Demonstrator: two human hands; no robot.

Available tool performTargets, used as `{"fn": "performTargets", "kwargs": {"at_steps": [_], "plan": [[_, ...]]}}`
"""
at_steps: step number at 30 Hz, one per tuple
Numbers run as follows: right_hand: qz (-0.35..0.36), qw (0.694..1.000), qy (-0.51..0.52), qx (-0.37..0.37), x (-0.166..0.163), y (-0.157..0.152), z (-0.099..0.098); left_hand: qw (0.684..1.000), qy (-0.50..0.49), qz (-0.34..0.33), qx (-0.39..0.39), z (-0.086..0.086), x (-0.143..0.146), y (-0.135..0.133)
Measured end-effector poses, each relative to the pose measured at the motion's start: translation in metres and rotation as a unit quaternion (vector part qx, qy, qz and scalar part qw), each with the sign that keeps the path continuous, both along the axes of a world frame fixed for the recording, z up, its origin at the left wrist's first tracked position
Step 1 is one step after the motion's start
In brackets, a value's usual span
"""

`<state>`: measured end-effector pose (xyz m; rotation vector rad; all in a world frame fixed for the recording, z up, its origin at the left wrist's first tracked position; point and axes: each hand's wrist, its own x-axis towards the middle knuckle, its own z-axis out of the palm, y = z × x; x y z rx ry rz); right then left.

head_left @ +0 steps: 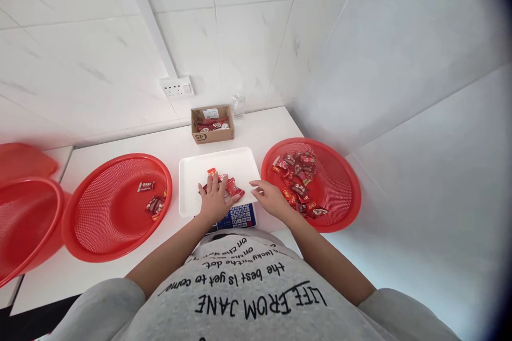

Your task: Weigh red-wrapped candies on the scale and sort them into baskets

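Left hand (214, 200) on packets (233, 188) — (white tray (191, 176))

My grey shirt (248, 298) reads "LIFE FROM JANE" and "the best is yet to come". The cardboard box (212, 123) bears "SF"; I can't read the candy wrappers (231, 187).

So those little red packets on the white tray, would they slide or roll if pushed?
Probably slide, not roll: the red packets lie flat on the smooth white tray. Likely light, since each is smaller than the left hand resting on them. Their glossy wrappers may be slippery.
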<state>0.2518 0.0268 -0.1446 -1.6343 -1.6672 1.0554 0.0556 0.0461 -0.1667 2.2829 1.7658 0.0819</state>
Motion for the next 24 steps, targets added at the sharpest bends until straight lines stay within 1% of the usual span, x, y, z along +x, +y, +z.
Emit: {"fn": "performTargets", "kwargs": {"at_steps": [3,5,6,8,10,13,16,20,22,24], "plan": [[-0.088,0.996,-0.015,0.028,0.033,-0.005,-0.005,1.000,0.016,0.016,0.000,0.000,0.007,0.010],[-0.137,0.989,-0.056,0.018,0.059,-0.009,-0.013,1.000,0.017,0.008,0.005,-0.001,0.008,0.016],[-0.148,0.985,-0.085,-0.001,0.072,-0.012,-0.018,1.000,0.014,-0.003,0.009,-0.002,0.008,0.019],[-0.138,0.978,-0.143,-0.057,0.096,-0.019,-0.029,0.999,-0.003,-0.030,0.014,-0.004,0.007,0.024],[-0.105,0.969,-0.188,-0.119,0.112,-0.025,-0.038,0.998,-0.027,-0.062,0.014,-0.005,0.004,0.028],[-0.065,0.951,-0.220,-0.207,0.120,-0.033,-0.047,0.993,-0.055,-0.104,0.012,-0.002,0.001,0.030],[-0.054,0.939,-0.222,-0.256,0.117,-0.034,-0.051,0.988,-0.059,-0.138,0.020,0.003,-0.002,0.027],[-0.051,0.941,-0.217,-0.255,0.114,-0.033,-0.060,0.981,-0.048,-0.186,0.024,0.006,-0.008,0.016],[-0.052,0.945,-0.215,-0.241,0.115,-0.033,-0.067,0.980,-0.044,-0.191,0.021,0.006,-0.013,0.012],[-0.058,0.948,-0.211,-0.232,0.116,-0.033,-0.075,0.982,-0.047,-0.180,0.016,0.005,-0.020,0.008]]}}
